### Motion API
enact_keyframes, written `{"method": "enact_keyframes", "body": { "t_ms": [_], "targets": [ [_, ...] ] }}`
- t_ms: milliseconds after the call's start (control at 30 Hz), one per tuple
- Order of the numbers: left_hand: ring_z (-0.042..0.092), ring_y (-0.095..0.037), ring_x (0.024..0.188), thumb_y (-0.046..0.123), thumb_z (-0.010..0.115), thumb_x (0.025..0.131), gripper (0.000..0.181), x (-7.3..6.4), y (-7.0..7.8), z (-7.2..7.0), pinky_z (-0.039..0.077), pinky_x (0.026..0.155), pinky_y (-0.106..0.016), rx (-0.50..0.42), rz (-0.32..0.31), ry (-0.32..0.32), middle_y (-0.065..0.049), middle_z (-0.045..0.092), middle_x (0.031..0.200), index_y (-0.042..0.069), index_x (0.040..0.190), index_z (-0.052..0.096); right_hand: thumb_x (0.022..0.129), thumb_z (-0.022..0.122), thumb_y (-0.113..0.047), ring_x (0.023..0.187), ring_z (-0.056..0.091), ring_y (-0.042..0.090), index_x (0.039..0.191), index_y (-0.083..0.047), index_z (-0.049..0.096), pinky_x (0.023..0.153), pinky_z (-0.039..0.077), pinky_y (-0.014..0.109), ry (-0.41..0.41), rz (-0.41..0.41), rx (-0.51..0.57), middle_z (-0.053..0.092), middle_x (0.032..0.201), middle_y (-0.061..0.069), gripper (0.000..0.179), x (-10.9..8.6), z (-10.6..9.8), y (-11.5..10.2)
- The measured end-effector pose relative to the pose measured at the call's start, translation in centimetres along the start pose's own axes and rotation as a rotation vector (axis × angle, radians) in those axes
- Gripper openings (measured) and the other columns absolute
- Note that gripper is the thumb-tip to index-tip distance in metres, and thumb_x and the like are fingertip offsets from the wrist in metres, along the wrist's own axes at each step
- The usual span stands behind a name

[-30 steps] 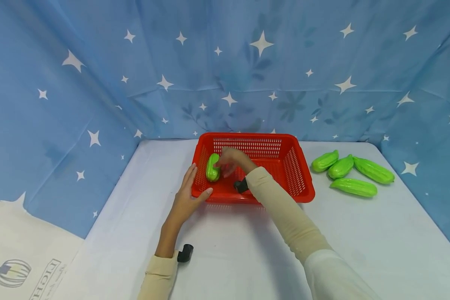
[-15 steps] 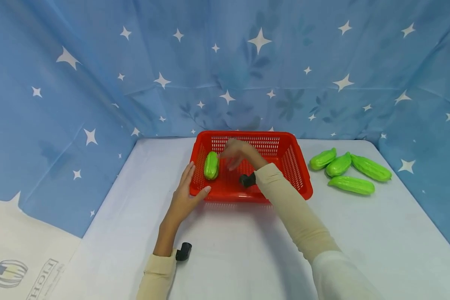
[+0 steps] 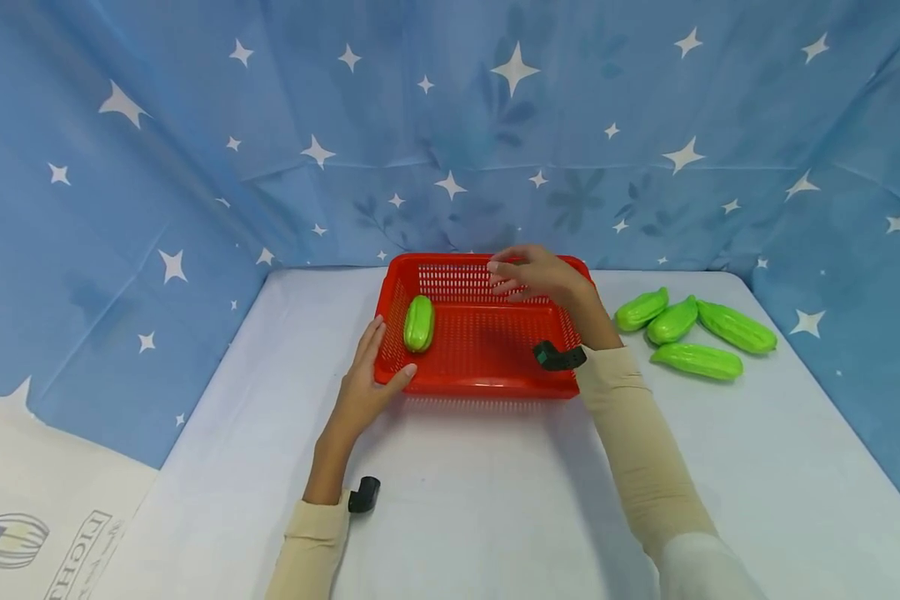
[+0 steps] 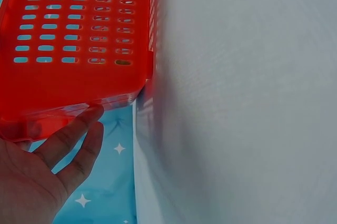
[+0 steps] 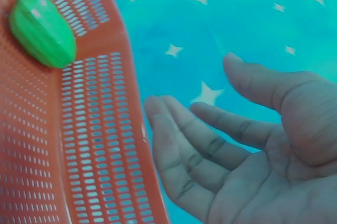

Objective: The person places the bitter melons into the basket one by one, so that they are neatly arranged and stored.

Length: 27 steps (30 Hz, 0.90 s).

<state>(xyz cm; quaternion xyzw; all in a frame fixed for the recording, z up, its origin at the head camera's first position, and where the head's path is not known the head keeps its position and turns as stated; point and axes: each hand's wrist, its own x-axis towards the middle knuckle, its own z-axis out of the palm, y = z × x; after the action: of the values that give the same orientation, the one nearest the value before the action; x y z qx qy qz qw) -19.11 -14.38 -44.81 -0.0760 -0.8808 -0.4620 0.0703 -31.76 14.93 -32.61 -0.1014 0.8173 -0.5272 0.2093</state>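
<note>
A red plastic basket (image 3: 487,350) with slotted walls stands at the back middle of the table. One glossy green ridged, gourd-like vegetable (image 3: 418,325) lies inside it, along the left wall. My left hand (image 3: 362,392) rests at the basket's front left corner, thumb at the front rim and fingers spread along the left side; in the left wrist view its straight fingertips (image 4: 95,109) meet the wall. Above the basket's right back part hovers my right hand (image 3: 543,277), holding nothing, its fingers loosely bent. The right wrist view has it beside the basket rim, thumb apart from the fingers.
Several more green gourd-like vegetables (image 3: 697,360) lie in a group on the table right of the basket. A white cloth (image 3: 465,500) covers the table. Blue curtains (image 3: 450,125) with white stars hang behind and at both sides.
My right hand has let go of the green gourd-like vegetable in the basket's left side, then lifted and moved right. My left hand has stayed at the basket's corner.
</note>
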Motion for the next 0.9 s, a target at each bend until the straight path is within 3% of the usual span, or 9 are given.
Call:
{"method": "enact_keyframes", "body": {
  "t_ms": [233,400,500,600,733,900],
  "targets": [
    [0.019,-0.021,0.151,0.057,0.064,0.086,0.09,-0.1,-0.2,-0.1,0.046,0.102,-0.053,-0.007,-0.019,-0.004,0.018,0.012,0.162,0.026,0.157,0.018,0.098,0.057,-0.037,0.106,0.068,0.017,0.136,-0.01,0.05,0.095,0.055,0.037,0.181,-0.156,0.139,0.065,0.12,0.013,0.047,-2.7,-1.8,2.0],
    [0.02,-0.023,0.151,0.057,0.063,0.086,0.09,-0.2,-0.2,0.0,0.048,0.1,-0.052,-0.012,-0.026,-0.006,0.017,0.012,0.163,0.026,0.157,0.018,0.096,0.061,-0.032,0.097,0.069,0.014,0.129,-0.008,0.057,0.084,0.058,0.025,0.375,-0.313,0.3,0.071,0.102,0.002,0.041,-5.2,-3.9,4.0],
    [0.021,-0.024,0.15,0.058,0.063,0.086,0.09,-0.3,-0.2,0.1,0.048,0.099,-0.053,-0.015,-0.029,-0.005,0.015,0.012,0.163,0.026,0.157,0.018,0.094,0.064,-0.03,0.09,0.07,0.011,0.124,-0.006,0.06,0.077,0.058,0.02,0.523,-0.367,0.394,0.072,0.093,-0.003,0.038,-6.9,-5.5,5.4],
    [0.021,-0.025,0.15,0.058,0.063,0.086,0.09,-0.3,-0.2,0.2,0.048,0.099,-0.054,-0.018,-0.029,-0.004,0.016,0.012,0.163,0.027,0.157,0.018,0.092,0.067,-0.029,0.083,0.07,0.008,0.118,-0.007,0.063,0.071,0.058,0.018,0.666,-0.365,0.469,0.072,0.088,-0.005,0.035,-8.6,-7.5,7.2],
    [0.021,-0.025,0.151,0.059,0.062,0.087,0.089,-0.3,-0.2,0.3,0.047,0.1,-0.054,-0.012,-0.014,0.005,0.017,0.012,0.163,0.026,0.157,0.019,0.091,0.069,-0.028,0.079,0.069,0.005,0.115,-0.009,0.064,0.066,0.056,0.015,0.813,-0.295,0.495,0.072,0.084,-0.007,0.031,-10.8,-10.0,10.0],
    [0.022,-0.025,0.15,0.058,0.062,0.087,0.089,-0.1,0.0,0.2,0.048,0.099,-0.053,-0.02,0.002,0.017,0.016,0.013,0.163,0.026,0.157,0.019,0.093,0.065,-0.032,0.083,0.062,-0.003,0.112,-0.019,0.064,0.065,0.051,0.007,0.973,-0.105,0.347,0.067,0.084,-0.018,0.023,-13.4,-12.5,13.8]
  ]
}}
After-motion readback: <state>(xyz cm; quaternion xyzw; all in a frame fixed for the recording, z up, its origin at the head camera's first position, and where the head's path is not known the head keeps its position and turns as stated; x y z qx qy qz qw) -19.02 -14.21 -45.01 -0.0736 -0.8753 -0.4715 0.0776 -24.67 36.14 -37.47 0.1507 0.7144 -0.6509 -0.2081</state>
